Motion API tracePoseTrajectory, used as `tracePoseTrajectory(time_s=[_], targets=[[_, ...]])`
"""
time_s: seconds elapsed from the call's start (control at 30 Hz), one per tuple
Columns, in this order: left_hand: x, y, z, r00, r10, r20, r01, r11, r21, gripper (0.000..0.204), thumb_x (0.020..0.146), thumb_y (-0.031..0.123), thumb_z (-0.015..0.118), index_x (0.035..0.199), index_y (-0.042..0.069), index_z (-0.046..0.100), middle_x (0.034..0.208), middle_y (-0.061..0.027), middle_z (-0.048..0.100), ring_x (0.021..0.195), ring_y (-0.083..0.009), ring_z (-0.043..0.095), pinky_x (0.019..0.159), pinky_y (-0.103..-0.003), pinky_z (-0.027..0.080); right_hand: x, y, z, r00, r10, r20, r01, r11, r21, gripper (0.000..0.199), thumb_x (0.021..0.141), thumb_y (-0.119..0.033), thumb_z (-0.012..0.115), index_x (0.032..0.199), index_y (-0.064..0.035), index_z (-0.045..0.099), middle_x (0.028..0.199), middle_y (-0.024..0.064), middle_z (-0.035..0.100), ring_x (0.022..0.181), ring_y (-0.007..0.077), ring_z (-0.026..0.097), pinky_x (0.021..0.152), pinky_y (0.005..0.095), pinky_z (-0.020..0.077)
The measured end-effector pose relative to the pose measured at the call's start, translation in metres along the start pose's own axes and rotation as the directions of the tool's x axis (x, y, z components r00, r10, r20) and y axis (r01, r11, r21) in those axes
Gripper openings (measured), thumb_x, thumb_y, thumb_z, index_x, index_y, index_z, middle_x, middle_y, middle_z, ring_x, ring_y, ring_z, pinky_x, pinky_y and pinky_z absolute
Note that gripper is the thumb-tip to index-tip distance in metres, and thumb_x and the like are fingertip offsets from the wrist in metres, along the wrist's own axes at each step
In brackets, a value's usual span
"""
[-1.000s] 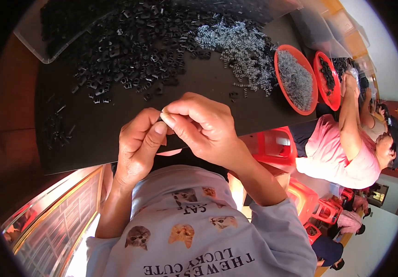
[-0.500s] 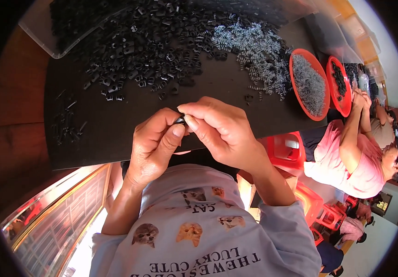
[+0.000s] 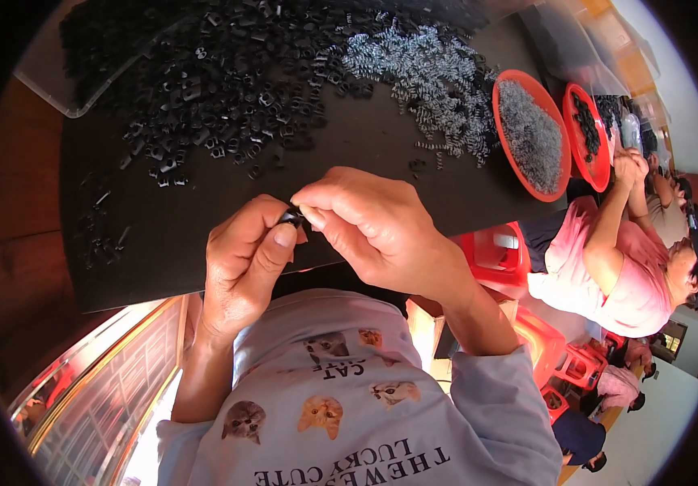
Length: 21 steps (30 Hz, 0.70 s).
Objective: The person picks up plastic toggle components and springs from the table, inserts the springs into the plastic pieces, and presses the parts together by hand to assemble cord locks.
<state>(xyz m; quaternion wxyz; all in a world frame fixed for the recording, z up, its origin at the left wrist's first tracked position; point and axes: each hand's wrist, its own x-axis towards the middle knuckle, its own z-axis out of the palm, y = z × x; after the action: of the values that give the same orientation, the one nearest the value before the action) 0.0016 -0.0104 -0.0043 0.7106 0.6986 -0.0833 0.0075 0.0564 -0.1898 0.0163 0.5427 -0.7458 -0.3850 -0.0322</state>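
A small black plastic part (image 3: 291, 217) sits pinched between the thumb and fingers of my left hand (image 3: 244, 263), over the table's near edge. My right hand (image 3: 385, 231) is closed in a pinch, its thumb and forefinger tips against the right side of that part. Whatever lies between those right fingertips is too small and covered to make out. Beyond my hands is a spread heap of similar black plastic parts (image 3: 227, 105). To its right lies a pile of small metal coil springs (image 3: 438, 81).
Thin black pieces (image 3: 102, 231) are scattered on the dark table (image 3: 179, 251) at left. A red bowl (image 3: 565, 182) of springs and another red bowl (image 3: 606, 158) with black parts stand at right. A clear plastic bin (image 3: 74, 109) is far left. A co-worker (image 3: 608, 267) sits at right, near red stools (image 3: 499, 259).
The view has shifted slightly, so the table and piles appear further left. My hands stay together at the black part, which now shows a little more between the fingers.
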Motion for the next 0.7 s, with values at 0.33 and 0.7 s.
tracePoseTrajectory(time_s=[0.33, 0.7], targets=[[0.000, 0.000, 0.002, 1.000, 0.005, -0.017, -0.005, 1.000, -0.007, 0.020, 0.100, 0.016, 0.054, 0.092, -0.002, 0.060, 0.080, -0.0046, 0.060, 0.066, -0.0084, 0.053, 0.058, -0.023, 0.045, -0.005, -0.005, -0.002, 0.999, 0.032, 0.038, -0.028, 0.994, -0.105, 0.034, 0.076, 0.005, 0.064, 0.110, -0.0003, 0.059, 0.082, 0.0103, 0.061, 0.066, 0.0281, 0.062, 0.052, 0.0365, 0.0492], [0.003, 0.002, 0.004, 1.000, 0.006, -0.028, -0.007, 1.000, -0.024, 0.019, 0.099, 0.015, 0.056, 0.091, -0.002, 0.060, 0.075, -0.0021, 0.057, 0.064, -0.0077, 0.051, 0.057, -0.023, 0.043, -0.006, -0.003, -0.001, 0.996, -0.001, 0.086, 0.011, 0.993, -0.115, 0.043, 0.077, 0.003, 0.064, 0.119, -0.0009, 0.055, 0.085, 0.0106, 0.060, 0.067, 0.0275, 0.062, 0.054, 0.0370, 0.0495]])
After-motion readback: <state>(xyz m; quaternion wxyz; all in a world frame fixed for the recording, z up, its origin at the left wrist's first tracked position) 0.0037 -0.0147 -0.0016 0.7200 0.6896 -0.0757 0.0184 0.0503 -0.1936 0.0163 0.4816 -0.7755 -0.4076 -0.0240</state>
